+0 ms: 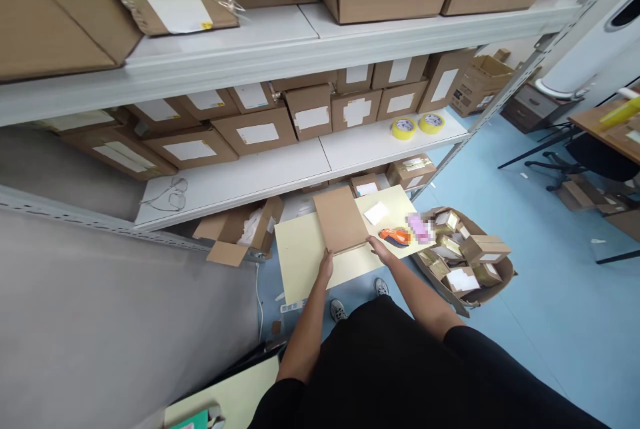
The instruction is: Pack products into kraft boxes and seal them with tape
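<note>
A flat brown cardboard box [341, 219] lies over the pale yellow tabletop [300, 262], and I hold it by its near edge. My left hand [326, 265] is closed on the near left corner. At the near right corner my right hand [379, 249] grips the same box, fingers partly hidden under it. To the right are a white slip of paper [376, 213] and an orange tape dispenser [395, 236]. A blurred pink-and-white item [420, 228] lies past the dispenser.
Shelves [280, 172] ahead carry several labelled cartons [257, 134], two yellow tape rolls [403, 128] and glasses [175, 194]. A large open carton [505, 279] of small boxes stands at right on the blue floor. An open box [250, 232] sits left of the table.
</note>
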Demonstrator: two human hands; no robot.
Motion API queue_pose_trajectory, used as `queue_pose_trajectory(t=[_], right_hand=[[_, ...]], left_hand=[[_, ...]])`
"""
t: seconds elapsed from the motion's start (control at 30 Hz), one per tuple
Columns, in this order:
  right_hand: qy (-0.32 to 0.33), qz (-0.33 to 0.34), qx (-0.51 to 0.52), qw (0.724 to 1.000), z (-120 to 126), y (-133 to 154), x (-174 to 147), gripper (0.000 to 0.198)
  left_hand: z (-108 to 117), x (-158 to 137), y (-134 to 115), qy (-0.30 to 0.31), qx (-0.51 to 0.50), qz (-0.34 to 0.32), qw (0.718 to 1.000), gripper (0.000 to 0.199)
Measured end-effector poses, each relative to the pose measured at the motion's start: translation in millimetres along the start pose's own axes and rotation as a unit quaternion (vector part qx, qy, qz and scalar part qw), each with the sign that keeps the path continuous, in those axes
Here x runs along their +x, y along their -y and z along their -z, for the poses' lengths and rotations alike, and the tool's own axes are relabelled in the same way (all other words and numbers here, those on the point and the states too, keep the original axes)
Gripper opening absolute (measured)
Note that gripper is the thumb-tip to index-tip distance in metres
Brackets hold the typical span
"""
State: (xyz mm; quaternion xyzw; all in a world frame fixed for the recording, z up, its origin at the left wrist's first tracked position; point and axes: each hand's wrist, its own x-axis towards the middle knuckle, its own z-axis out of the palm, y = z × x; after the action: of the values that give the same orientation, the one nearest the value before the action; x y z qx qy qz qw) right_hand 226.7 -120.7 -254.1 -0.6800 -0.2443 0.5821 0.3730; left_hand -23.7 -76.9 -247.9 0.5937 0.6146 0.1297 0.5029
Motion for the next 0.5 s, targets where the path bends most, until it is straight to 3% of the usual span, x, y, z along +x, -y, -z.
queue_pose_trajectory(t=[0.1,0.17,0.23,0.3,0.4,0.5], right_hand=[[0.01,0.023,-0.062,0.998,7.8,11.7,12.6,0.053],[-0.02,0.069,-0.116,0.991,19.7,19.6,19.5,0.064],[-0.054,0.123,-0.141,0.981,37.4,28.5,27.7,0.073],[-0.066,0.157,-0.146,0.975,59.1,38.1,38.9,0.076],[-0.074,0.173,-0.148,0.971,92.8,50.9,62.7,0.075],[-0.08,0.161,-0.179,0.967,120.7,55.9,93.7,0.068]], left_hand=[[7.7,4.4,-8.0,-0.037,0.027,0.073,0.996,0.06],[10.8,3.6,-17.8,-0.079,0.044,0.09,0.992,0.065],[8.5,4.5,-36.8,-0.158,0.059,0.058,0.984,0.065],[-1.9,12.2,-67.3,-0.193,0.06,-0.015,0.979,0.061],[-33.0,42.6,-126.8,-0.152,0.057,-0.107,0.981,0.063],[-76.6,93.7,-178.8,-0.083,0.094,-0.139,0.982,0.058]])
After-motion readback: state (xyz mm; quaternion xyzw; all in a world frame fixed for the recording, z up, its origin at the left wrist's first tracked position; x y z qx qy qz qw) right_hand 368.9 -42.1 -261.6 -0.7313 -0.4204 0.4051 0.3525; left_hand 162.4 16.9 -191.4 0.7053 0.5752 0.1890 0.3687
